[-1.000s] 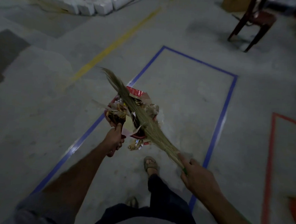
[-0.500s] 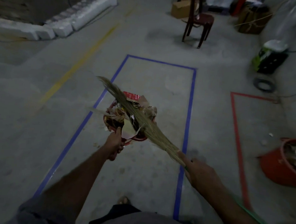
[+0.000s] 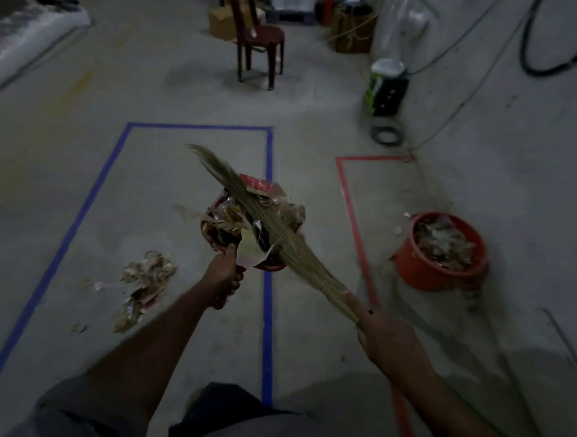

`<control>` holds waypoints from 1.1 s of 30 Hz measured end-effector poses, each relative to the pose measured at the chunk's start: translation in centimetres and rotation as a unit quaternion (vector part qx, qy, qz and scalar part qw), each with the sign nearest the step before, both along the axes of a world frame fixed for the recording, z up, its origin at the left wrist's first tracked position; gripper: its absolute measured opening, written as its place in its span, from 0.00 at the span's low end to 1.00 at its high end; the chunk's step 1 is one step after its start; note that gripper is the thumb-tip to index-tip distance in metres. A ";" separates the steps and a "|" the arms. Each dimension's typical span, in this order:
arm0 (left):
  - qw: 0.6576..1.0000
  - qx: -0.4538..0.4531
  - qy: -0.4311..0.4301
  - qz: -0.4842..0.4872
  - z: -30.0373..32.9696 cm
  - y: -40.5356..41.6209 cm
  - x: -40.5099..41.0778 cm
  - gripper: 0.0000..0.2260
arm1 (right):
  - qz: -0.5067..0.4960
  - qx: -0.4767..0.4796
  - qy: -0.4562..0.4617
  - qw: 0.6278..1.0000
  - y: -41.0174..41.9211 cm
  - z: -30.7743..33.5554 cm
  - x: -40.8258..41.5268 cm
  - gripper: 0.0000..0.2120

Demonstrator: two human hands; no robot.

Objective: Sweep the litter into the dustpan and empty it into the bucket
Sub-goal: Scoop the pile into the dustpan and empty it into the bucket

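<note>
our left hand grips loaded dustpan | our right hand grips broom across it | bucket right of dustpan

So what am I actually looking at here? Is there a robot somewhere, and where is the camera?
There is no robot. A person wears a camera on the head, looking down at their own arms. The left hand grips a red dustpan heaped with litter. The right hand grips a grass broom, laid across the heap. To the right, on the concrete floor, stands an orange bucket already holding scraps. A small pile of litter lies on the floor inside the blue tape rectangle. A chair stands further back.
</note>
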State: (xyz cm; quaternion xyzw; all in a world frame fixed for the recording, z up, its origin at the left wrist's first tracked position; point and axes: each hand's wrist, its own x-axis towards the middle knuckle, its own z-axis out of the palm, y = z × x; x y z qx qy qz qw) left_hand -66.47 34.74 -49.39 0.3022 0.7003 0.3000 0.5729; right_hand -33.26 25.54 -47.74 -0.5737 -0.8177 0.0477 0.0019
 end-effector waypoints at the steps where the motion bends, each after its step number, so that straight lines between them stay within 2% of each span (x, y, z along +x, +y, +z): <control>1: 1.000 0.003 -0.001 -0.013 0.0 0.6 2.1 0.25 | -0.014 -0.004 0.002 1.000 -0.1 0.2 1.9 0.44; 3: 0.999 0.005 -0.004 -0.037 0.0 2.1 6.1 0.25 | -0.048 -0.037 -0.008 0.998 -0.4 0.9 5.1 0.44; 5: 0.998 0.004 0.000 -0.057 -0.2 3.7 9.7 0.26 | -0.080 -0.067 0.017 0.994 -0.6 1.4 8.0 0.38; 7: 0.997 -0.001 0.003 -0.080 -0.3 5.3 13.4 0.26 | -0.111 -0.056 0.025 0.992 -0.8 0.1 11.3 0.33; 11: 0.992 -0.025 -0.002 -0.123 -0.8 8.5 20.9 0.26 | -0.171 -0.083 0.011 0.982 -0.2 -1.7 16.6 0.32; 13: 0.988 -0.028 0.001 -0.154 -1.8 10.4 24.4 0.27 | -0.181 -0.057 0.017 0.982 0.1 -3.3 19.5 0.30; 17: 0.980 -0.029 -0.003 -0.196 -3.9 14.0 31.3 0.27 | -0.212 -0.046 0.046 0.975 1.7 -4.7 25.6 0.37; 23: 0.969 -0.041 -0.010 -0.241 -5.4 18.9 41.0 0.28 | -0.288 -0.089 0.016 0.953 4.4 -4.1 33.5 0.44; 28: 0.968 -0.043 -0.013 -0.248 -6.1 21.8 47.2 0.27 | -0.283 -0.114 0.010 0.952 7.6 -4.3 39.0 0.52; 33: 0.970 -0.060 -0.010 -0.236 -8.0 24.7 52.9 0.28 | -0.235 -0.081 -0.001 0.969 11.7 -5.2 45.4 0.48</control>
